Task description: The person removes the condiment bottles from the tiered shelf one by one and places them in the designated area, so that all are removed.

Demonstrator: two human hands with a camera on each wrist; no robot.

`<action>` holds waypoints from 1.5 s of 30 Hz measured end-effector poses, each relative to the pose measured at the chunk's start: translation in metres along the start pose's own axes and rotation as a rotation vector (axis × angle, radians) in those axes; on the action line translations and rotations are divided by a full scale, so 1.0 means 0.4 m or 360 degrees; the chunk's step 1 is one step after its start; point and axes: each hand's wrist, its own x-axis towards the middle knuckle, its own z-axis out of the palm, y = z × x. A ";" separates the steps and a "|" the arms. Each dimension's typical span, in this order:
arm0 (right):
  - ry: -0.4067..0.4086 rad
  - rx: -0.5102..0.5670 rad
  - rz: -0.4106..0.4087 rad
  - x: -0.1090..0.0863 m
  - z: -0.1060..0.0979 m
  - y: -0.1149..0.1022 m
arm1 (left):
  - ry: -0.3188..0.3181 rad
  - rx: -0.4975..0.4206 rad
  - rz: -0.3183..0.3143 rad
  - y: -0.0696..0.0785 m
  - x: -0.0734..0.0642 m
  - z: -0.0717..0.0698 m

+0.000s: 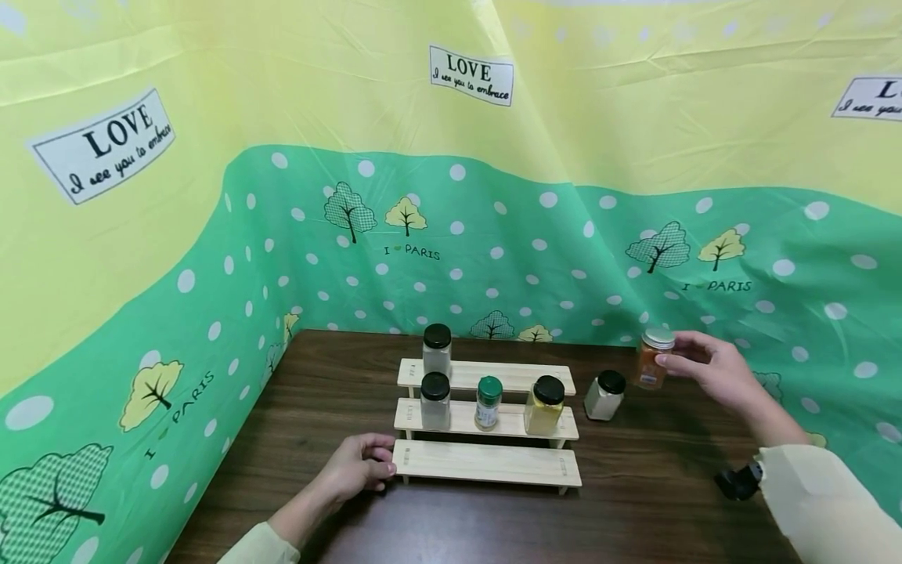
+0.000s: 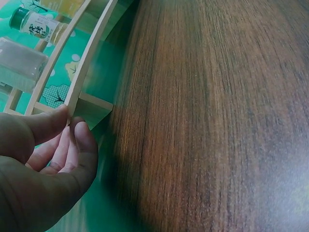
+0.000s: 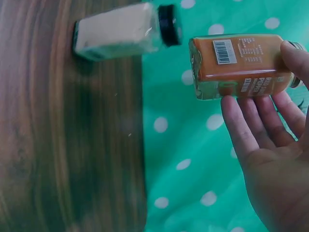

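One square-sided jar of orange spice (image 3: 241,63) is off the surface (image 1: 655,478), near a black-lidded jar (image 1: 604,397); our right grip (image 1: 715,372) pinches its sides near the lid. We judge it stiff, fairly light, slippery, perhaps breakable, best held there. Our left grip (image 1: 352,468) pinches the tiered wooden rack's (image 1: 486,460) lowest left end.

I'm seeing the left hand (image 1: 358,466) pinching with thumb (image 2: 46,123) and fingers (image 2: 87,145), the right hand (image 1: 710,368) gripping farther forward, forearm (image 1: 778,421) slanting inward
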 end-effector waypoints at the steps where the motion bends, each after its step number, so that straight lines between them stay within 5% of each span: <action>1: -0.0015 0.0004 0.0006 -0.002 0.000 0.008 | 0.0000 -0.0001 0.0000 0.000 0.000 0.000; 20: -0.0089 -0.0218 -0.0007 -0.027 0.068 0.150 | 0.0021 -0.0008 0.0002 0.002 -0.003 0.003; 45: -0.0188 -0.0062 0.0158 -0.042 0.112 0.185 | 0.0002 -0.0024 0.0019 -0.006 0.003 0.000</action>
